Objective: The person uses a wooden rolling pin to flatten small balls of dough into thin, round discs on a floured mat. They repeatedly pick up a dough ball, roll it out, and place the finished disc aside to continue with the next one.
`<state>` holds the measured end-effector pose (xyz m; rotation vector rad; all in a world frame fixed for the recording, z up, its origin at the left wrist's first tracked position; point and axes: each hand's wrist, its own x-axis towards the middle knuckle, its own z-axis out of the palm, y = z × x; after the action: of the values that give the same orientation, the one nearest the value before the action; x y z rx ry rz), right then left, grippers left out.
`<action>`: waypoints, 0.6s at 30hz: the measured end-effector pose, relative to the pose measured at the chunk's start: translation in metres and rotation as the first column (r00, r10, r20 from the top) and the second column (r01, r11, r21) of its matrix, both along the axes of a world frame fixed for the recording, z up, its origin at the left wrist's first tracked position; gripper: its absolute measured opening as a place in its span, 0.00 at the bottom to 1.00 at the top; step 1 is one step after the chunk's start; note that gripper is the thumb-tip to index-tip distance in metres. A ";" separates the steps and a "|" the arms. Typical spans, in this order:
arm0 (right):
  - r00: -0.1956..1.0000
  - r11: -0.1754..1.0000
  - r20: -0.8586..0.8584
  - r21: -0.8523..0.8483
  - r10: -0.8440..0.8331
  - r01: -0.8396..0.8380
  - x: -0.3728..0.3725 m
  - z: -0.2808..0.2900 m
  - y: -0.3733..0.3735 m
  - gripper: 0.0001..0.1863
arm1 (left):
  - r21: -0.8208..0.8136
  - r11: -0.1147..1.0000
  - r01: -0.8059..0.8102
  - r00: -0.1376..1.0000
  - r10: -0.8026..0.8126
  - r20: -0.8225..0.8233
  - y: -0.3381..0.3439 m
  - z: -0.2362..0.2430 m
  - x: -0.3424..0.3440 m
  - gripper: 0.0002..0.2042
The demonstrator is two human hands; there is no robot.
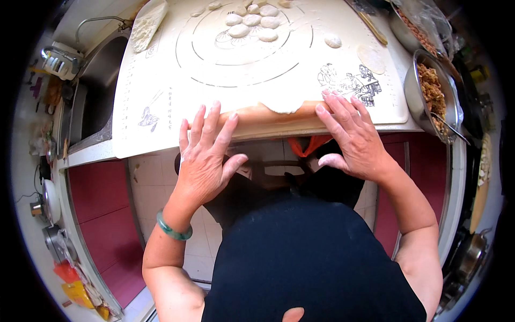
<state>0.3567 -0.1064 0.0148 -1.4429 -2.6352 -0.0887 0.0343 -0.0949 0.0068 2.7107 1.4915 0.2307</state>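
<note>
Two flat hands, left hand (206,155) and right hand (351,137), press rolling pin (257,115); steel bowl (416,99) holds minced filling (432,91).

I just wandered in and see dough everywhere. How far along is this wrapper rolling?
Early on, it seems. Done: one thin rolled wrapper lies flat on the pastry mat. In hand: the left hand and right hand press a wooden rolling pin over one dough piece. Left: a cluster of small dough pieces, plus one apart, not yet rolled. The bowl of filling waits beside.
</note>
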 end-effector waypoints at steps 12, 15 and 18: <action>0.990 0.999 -0.134 -0.009 -0.035 0.034 -0.003 -0.006 0.017 0.46 | 0.045 0.999 -0.008 1.000 0.007 0.018 0.029 0.012 0.007 0.32; 0.998 0.999 -0.047 -0.013 -0.040 0.040 -0.009 0.003 -0.003 0.47 | -0.023 1.000 0.000 1.000 0.001 0.024 0.008 0.000 -0.003 0.33; 0.997 0.995 -0.016 0.058 -0.079 0.079 -0.014 0.001 0.035 0.45 | -0.025 0.999 -0.046 0.996 0.048 0.070 0.052 -0.001 0.007 0.32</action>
<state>0.3425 -0.0716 0.0163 -1.5227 -2.5420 -0.1625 0.0410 -0.0433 0.0056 2.6226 1.5305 0.3047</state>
